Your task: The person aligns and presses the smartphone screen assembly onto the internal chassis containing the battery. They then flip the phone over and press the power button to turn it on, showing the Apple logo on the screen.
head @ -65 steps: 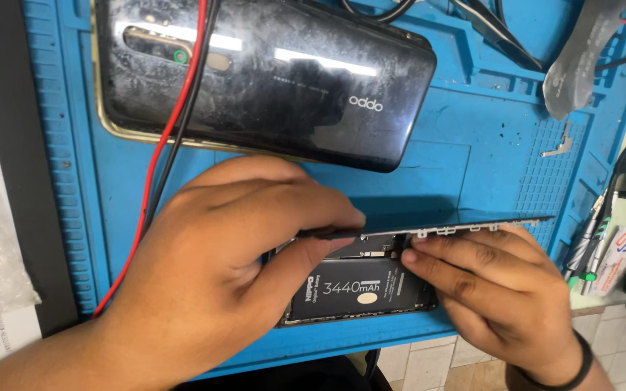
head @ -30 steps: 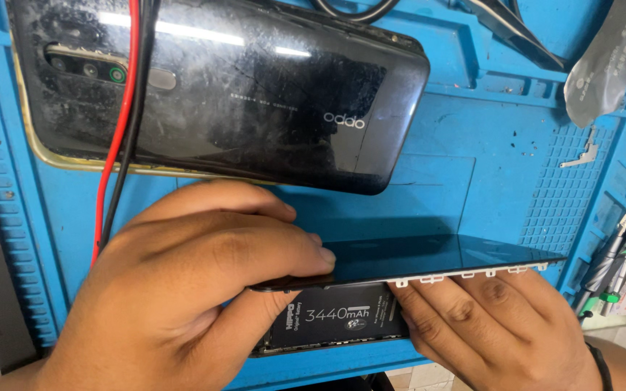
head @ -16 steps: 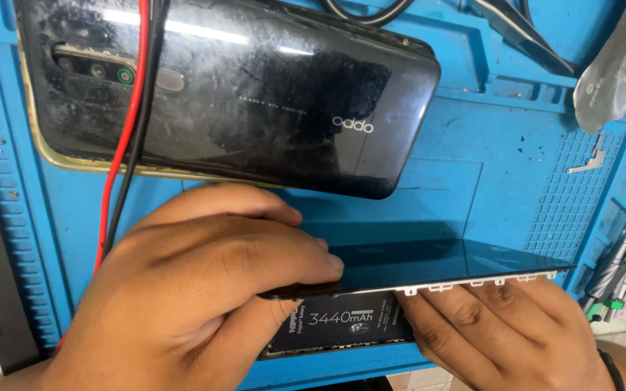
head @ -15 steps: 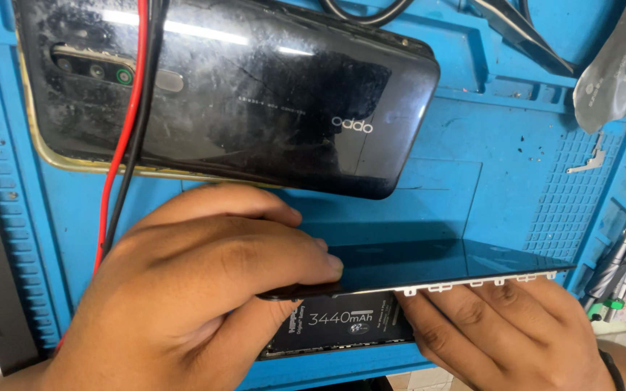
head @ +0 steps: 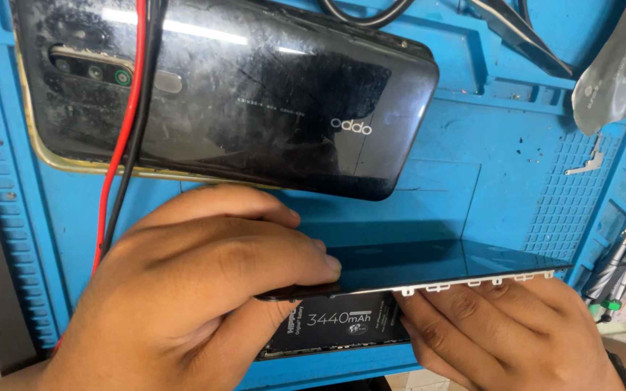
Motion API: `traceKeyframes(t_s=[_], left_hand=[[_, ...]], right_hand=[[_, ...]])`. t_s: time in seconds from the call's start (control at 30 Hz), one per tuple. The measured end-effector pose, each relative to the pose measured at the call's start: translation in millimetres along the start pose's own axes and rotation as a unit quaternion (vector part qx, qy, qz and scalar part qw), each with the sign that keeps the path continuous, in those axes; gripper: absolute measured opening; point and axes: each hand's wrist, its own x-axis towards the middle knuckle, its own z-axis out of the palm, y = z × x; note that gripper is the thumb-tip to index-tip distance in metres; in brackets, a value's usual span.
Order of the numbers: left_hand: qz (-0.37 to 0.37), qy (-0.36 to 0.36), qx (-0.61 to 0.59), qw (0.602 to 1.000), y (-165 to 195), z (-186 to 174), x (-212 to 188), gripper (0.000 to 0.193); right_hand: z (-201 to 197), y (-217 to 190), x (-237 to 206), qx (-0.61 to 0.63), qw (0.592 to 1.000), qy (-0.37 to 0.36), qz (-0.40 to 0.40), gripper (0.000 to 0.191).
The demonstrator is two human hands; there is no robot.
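The left hand [head: 190,289] arches palm-down with its fingers [head: 284,264] curled; the right hand [head: 501,329] lies lower, fingers pointing left.

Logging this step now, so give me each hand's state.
Left hand: closed grip on the lifted phone panel.
Right hand: fingers under the same panel's edge, supporting it.

Blue mat [head: 516,166], glossy black phone [head: 255,94]

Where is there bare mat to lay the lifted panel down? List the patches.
Bare mat lies right of the black phone, above the lifted panel, up to the gridded patch. A narrow strip lies left of the red and black wires. Crowded: the front edge under the left hand and right hand, and the tools at right.
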Motion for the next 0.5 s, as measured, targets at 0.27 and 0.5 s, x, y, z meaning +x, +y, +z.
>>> traceKeyframes(t_s=[0.27,0.5], left_hand=[[-0.004,0.000,0.002,1.000,1.0,1.1,-0.1,0.020],[-0.005,-0.001,0.008,1.000,1.3,1.2,-1.2,0.023]], right_hand=[[-4.3,0.7,5.6,-0.009,1.000,0.008,-0.013,0.032],[-4.7,-8.3,8.2,-0.005,0.999,0.016,0.045,0.031]])
